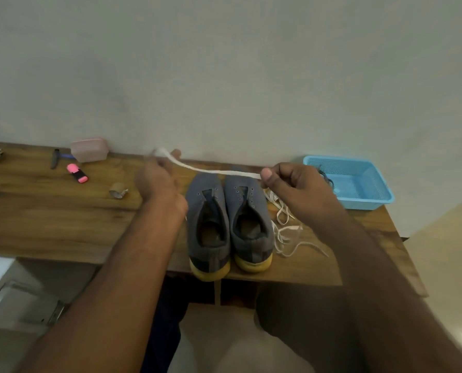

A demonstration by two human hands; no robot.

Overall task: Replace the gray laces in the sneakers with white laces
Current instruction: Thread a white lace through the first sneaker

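Observation:
Two gray sneakers, left (207, 227) and right (250, 222), stand side by side on the wooden table (49, 224), heels toward me, yellow soles at the front edge. No laces show in their eyelets. A white lace (219, 172) stretches above the toes between my hands. My left hand (158, 181), blurred, grips one end. My right hand (291, 184) pinches the other between thumb and fingers. More white lace (286, 232) lies tangled right of the sneakers. Dark gray laces (325, 177) lie in the blue basket (369, 197).
On the table's left part lie a pink box (90, 149), a pink highlighter (77, 173), a dark pen (55, 158) and a small tape roll (118, 190). A wall runs right behind the table. The table's right edge drops off past the basket.

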